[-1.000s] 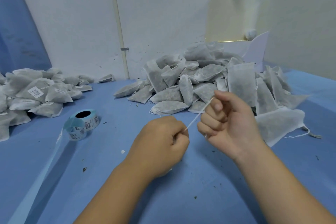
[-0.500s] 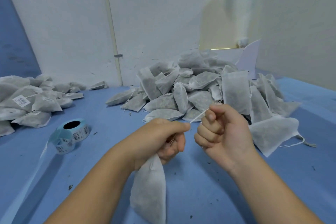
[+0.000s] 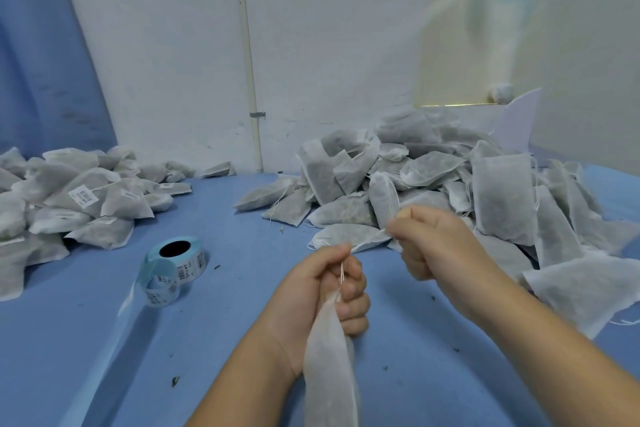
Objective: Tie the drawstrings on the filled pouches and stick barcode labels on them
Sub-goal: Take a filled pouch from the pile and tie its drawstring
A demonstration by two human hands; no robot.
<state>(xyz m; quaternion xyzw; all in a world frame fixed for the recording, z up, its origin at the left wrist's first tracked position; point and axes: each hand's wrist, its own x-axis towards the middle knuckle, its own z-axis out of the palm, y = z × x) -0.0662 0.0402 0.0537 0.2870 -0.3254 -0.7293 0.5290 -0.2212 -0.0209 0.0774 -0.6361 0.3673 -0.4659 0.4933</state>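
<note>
White fabric is hanging down from the left hand (image 3: 322, 295): one filled pouch (image 3: 329, 360), its gathered neck gripped in the curled fingers, its body dangling above the blue table (image 3: 86, 357) at the near edge of view. A thin drawstring (image 3: 367, 241) is running from the pinch of that hand's thumb and forefinger up and to the right into the right hand (image 3: 429, 243), which is closing in a fist round the string's other end; the string is looking taut between the two hands. The hands are sitting near each other without touching, the right one higher and farther back, slightly blurred. Behind the right hand a big pile (image 3: 433, 180) of filled pouches is lying against the white wall (image 3: 156, 45), loose strings trailing from several. At far left a second heap (image 3: 69, 194) is lying on the table, and barcode labels are showing on some of its pouches. Between that heap and the left hand a label roll (image 3: 176, 263) is resting on the table, its pale blue backing strip (image 3: 128, 298) trailing toward the near left. Dark crumbs (image 3: 175, 381) are lying scattered over the table.
</note>
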